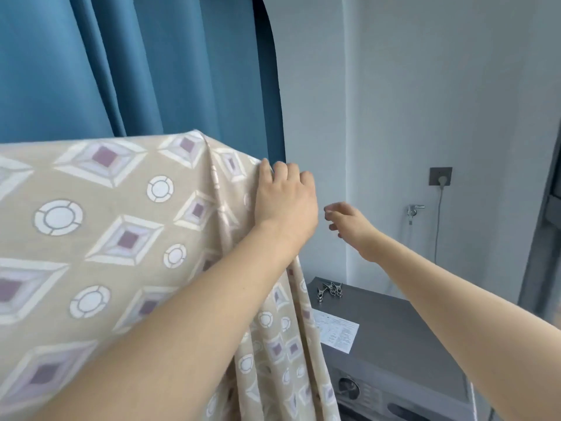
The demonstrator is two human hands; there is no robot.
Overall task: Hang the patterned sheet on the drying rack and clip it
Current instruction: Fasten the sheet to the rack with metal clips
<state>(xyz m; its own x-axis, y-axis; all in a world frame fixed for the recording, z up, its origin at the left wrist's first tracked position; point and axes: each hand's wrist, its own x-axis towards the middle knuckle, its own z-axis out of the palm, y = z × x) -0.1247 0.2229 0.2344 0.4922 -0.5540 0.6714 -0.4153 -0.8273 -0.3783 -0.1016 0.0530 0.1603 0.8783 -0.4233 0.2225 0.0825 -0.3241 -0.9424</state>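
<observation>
Sheet point(100, 226) lay draped over the unseen rack, top edge running nine to three. Left hand point(283, 197) pinched its three o'clock corner. Right hand point(349, 224), released and nearer, hung above clips point(330, 290) at five o'clock on the washer point(403, 344).

Home laundry corner: washing machine point(403, 354), curtain point(121, 65)

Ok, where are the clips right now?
In the head view the metal clips lie in a small pile on the back left corner of the grey washing machine, lower right, just beyond the paper sheet and beside the hanging patterned sheet.
</observation>
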